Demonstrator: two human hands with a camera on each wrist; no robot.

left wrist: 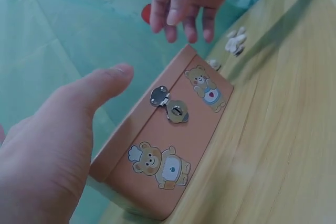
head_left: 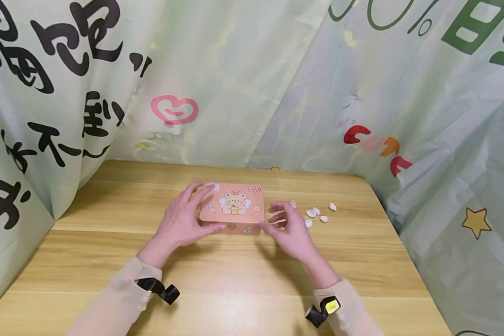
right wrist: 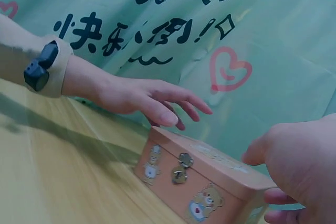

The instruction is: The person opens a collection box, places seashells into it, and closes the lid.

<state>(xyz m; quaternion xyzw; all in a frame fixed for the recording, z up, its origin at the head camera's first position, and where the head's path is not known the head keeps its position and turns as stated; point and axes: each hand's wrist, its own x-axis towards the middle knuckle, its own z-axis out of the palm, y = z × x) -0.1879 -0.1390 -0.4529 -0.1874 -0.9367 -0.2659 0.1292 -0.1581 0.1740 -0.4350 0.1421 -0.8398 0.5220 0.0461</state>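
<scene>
A pink tin box with cartoon bears stands on the table, its lid down. On its front a metal clasp hangs folded over; the right wrist view has the clasp too. My left hand hovers at the box's left end, fingers spread along the lid's corner and thumb out before the front. Beside the right end is my right hand, with loosely bent fingers and nothing in them. Whether either hand touches the box is hard to tell.
Several small white pieces, resembling shells, lie right of the box, partly behind my right hand. The wooden table ends at a printed curtain at the back and sides. Each wrist carries a small black camera.
</scene>
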